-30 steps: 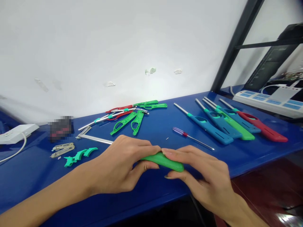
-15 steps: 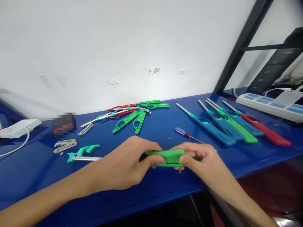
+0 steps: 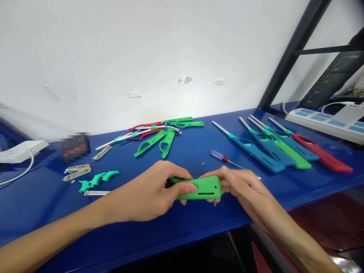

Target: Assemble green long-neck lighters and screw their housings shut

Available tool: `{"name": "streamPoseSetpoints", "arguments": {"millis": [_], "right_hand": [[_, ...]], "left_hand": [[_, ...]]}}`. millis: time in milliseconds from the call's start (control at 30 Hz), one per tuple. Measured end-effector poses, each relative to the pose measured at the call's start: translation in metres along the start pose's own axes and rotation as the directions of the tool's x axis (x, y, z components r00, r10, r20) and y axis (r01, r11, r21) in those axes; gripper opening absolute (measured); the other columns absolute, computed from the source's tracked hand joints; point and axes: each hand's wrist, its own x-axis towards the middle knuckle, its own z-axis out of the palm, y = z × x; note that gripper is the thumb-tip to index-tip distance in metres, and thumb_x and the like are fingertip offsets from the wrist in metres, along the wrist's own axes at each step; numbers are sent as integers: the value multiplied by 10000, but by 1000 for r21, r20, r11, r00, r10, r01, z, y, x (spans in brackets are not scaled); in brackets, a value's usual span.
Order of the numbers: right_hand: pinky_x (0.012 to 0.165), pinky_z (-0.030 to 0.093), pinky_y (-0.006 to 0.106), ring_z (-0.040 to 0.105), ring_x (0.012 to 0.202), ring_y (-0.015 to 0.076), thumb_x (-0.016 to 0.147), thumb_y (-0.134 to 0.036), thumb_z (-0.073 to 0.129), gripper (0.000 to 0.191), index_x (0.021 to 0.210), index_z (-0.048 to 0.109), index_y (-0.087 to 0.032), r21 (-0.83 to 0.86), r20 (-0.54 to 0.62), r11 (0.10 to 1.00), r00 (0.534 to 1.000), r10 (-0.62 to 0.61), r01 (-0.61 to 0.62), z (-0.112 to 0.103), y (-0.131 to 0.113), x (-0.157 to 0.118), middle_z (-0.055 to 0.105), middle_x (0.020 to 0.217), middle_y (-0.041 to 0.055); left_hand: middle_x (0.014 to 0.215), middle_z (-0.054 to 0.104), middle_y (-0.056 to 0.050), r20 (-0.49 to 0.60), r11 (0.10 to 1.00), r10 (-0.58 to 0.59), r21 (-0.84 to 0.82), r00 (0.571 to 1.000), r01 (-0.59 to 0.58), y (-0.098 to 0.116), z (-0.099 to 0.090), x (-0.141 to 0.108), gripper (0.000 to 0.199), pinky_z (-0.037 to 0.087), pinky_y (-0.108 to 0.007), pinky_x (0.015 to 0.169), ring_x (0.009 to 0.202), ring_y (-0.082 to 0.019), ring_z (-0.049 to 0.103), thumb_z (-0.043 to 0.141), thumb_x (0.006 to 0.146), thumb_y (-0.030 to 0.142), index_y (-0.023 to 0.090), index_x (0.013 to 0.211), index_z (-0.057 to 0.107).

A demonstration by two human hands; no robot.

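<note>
My left hand (image 3: 155, 193) is closed around a green gas lighter handle (image 3: 209, 185), with the thumb pressed on its side. The handle's end shows a dark slot and a small hole; its other end is hidden in my left hand. The fingers of my right hand (image 3: 244, 185) stay curled behind and under the handle's right end, while the thumb is lifted off its face. Just beyond my right hand lies a screwdriver (image 3: 218, 155) with a clear purple and red handle. A metal tube (image 3: 96, 193) lies partly hidden behind my left wrist.
Several assembled lighters (image 3: 256, 154) lie at the right. Open green shells (image 3: 149, 143), red shells (image 3: 146, 125) and metal tubes sit by the wall. Teal triggers (image 3: 98, 179) and clear inner parts (image 3: 76, 171) are at left. A power strip (image 3: 327, 123) stands at far right.
The green handle has turned so that its slotted side faces me more. My right thumb has come off the handle and lifted. My left hand keeps its grip.
</note>
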Motion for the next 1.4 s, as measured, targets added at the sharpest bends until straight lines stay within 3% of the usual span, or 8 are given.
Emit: {"name": "streamPoseSetpoints", "arguments": {"millis": [233,400,600,733,900,1067,1233,1400], "right_hand": [[709,519,241,663,734,139,1071,-548,567,392,1076,833,-260,-252,18,968,1000,-15,19,2,-9,6,729,791,-19],[646,530,244,648,670,135,1070,-564,545,405,1090,823,-270,-388,-91,922,995,-37,-1,4,-3,7,748,826,-14],[726,542,330,710,781,201,1005,-453,633,281,1194,783,-309,-642,-156,767,978,-136,5,-21,-4,26,796,1040,20],[761,518,357,713,831,241,948,-390,697,238,1146,785,-292,-755,-96,655,984,-150,26,-33,-8,46,786,957,29],[746,486,325,685,820,208,974,-355,681,114,998,762,-278,-822,-18,566,990,-140,66,-36,-4,57,749,967,14],[761,454,324,666,820,205,1027,-346,629,176,916,736,-262,-859,20,503,989,-148,92,-38,4,59,716,946,20],[797,465,331,687,863,215,1054,-347,617,186,923,718,-262,-857,-1,507,983,-185,95,-32,2,48,722,989,21],[872,496,354,706,969,238,1071,-402,605,197,963,708,-273,-837,-31,538,972,-234,103,-24,-8,33,742,1042,28]], "left_hand": [[769,716,-12,44,995,-71,-62,996,74,-9,2,3,350,406,-239,540,625,-131,630,536,1040,420,181,903,751],[735,697,-2,10,999,-48,0,999,48,-19,3,7,368,398,-255,563,636,-134,625,544,1044,423,185,834,730],[814,745,-14,-71,996,9,91,997,-2,-31,1,9,345,426,-278,660,718,-151,625,538,1059,395,182,883,744],[906,757,-1,-116,997,-12,71,993,20,-37,0,8,330,422,-294,710,823,-169,653,503,1087,396,210,956,741],[878,700,6,-161,993,-53,92,986,68,-37,6,4,313,381,-314,673,762,-167,592,490,1083,388,220,930,704],[1081,623,-50,-222,990,39,143,974,-7,-39,13,4,292,413,-341,770,837,-180,575,501,1062,386,202,1015,722],[872,608,-28,-273,992,42,125,961,-8,-44,15,7,257,372,-350,732,811,-194,548,563,1036,342,194,945,751],[868,631,-21,-325,994,57,106,944,-23,-48,17,10,162,393,-342,727,804,-188,571,623,1000,285,201,1019,760]]}}
